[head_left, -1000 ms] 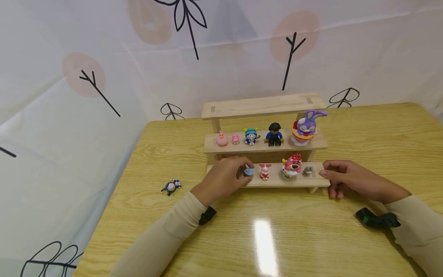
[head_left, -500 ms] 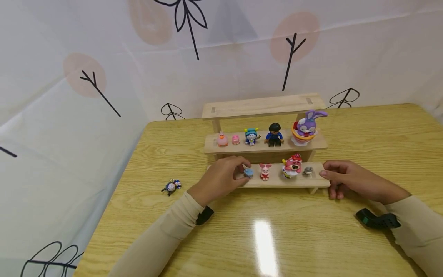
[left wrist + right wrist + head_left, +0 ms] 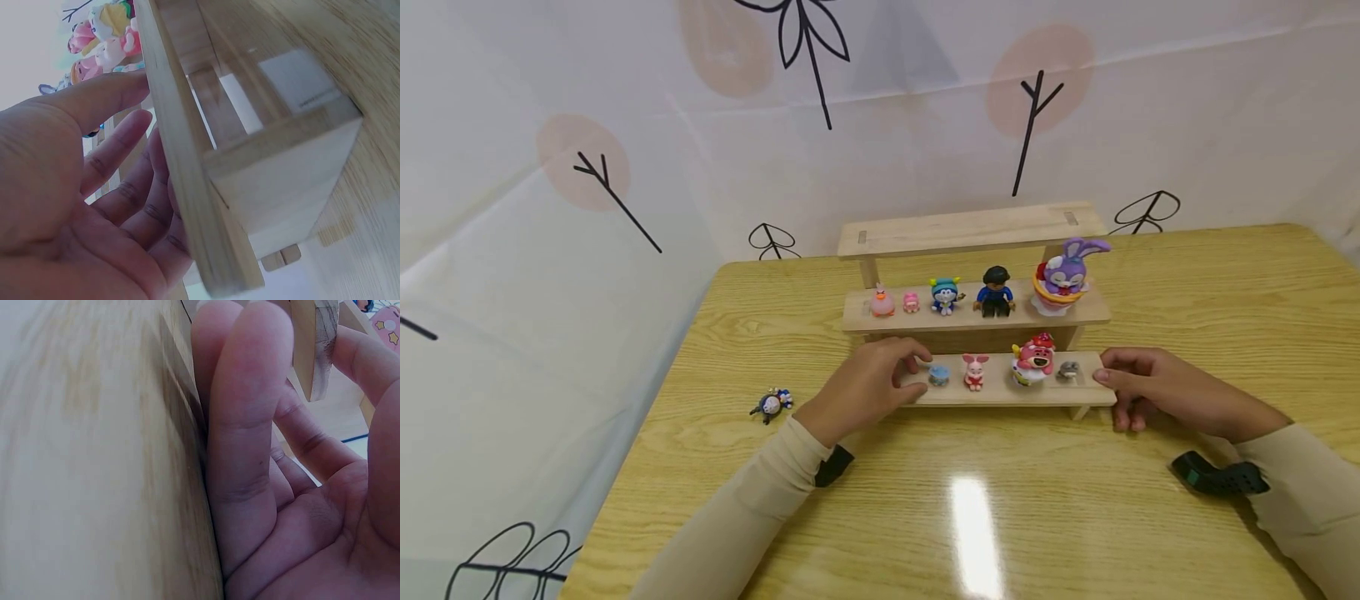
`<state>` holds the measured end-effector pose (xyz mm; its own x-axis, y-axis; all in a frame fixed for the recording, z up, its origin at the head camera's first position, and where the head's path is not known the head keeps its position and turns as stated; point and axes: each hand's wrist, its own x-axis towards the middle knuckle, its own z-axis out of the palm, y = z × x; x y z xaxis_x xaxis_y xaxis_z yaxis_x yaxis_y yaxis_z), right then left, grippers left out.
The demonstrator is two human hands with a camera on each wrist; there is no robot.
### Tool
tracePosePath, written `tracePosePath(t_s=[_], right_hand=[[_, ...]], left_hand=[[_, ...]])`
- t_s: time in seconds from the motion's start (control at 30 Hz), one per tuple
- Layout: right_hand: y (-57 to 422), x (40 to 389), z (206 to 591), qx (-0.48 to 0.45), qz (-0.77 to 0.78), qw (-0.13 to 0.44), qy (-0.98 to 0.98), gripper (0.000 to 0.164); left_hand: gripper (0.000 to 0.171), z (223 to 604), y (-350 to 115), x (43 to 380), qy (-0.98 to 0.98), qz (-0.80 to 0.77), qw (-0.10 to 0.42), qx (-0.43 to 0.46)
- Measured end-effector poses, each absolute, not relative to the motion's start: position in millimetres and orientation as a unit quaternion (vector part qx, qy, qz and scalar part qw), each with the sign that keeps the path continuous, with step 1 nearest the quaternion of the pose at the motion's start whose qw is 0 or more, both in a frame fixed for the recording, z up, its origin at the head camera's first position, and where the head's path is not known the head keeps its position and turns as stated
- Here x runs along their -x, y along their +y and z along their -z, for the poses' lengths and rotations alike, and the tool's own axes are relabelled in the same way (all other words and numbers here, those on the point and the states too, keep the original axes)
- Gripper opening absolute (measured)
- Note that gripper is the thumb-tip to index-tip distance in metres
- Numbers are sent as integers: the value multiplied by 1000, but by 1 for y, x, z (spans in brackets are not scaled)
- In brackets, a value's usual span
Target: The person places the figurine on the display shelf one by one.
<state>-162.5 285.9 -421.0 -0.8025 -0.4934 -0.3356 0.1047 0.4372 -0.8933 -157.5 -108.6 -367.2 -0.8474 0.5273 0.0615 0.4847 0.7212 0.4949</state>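
A small light-blue figure [image 3: 938, 375] sits on the lowest board of a wooden display shelf [image 3: 992, 321]. My left hand [image 3: 876, 379] is just left of it, thumb and fingers apart and holding nothing; in the left wrist view the left hand [image 3: 119, 187] lies along the board's edge. At the board's right end, my right hand [image 3: 1161, 387] grips the end, thumb on top. The right wrist view has lower fingers of the right hand [image 3: 250, 437] against the tabletop beside the board end [image 3: 315, 350]. A piglet figure [image 3: 973, 372], a pink bear figure [image 3: 1032, 360] and a grey figure [image 3: 1068, 370] share the lowest board.
On the middle board stand several figures, among them a pink bird [image 3: 882, 302], a blue-capped figure [image 3: 944, 296], a black-capped figure [image 3: 996, 292] and a purple rabbit [image 3: 1063, 275]. A dark blue-and-white figure [image 3: 771, 404] lies on the wooden table [image 3: 880, 517], left of the shelf.
My left hand has let go of the light-blue figure and drawn back to the left, leaving it on the lowest board. The right hand stays in place.
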Motion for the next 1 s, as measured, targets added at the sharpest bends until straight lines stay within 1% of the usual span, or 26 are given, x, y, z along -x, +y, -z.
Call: tracePosePath(t_s=[0.17, 0.4, 0.73, 1.0], right_hand=[[286, 163, 420, 123, 517, 289, 796, 32], [285, 162, 420, 122, 518, 290, 795, 31], [285, 161, 419, 122, 518, 289, 796, 31], [285, 161, 420, 118, 512, 288, 801, 37]], left_hand=[[30, 368, -115, 158, 930, -253, 50, -261], [29, 370, -127, 159, 930, -255, 33, -264], [27, 370, -145, 157, 932, -271, 34, -240], [22, 369, -158, 157, 939, -271, 31, -210]])
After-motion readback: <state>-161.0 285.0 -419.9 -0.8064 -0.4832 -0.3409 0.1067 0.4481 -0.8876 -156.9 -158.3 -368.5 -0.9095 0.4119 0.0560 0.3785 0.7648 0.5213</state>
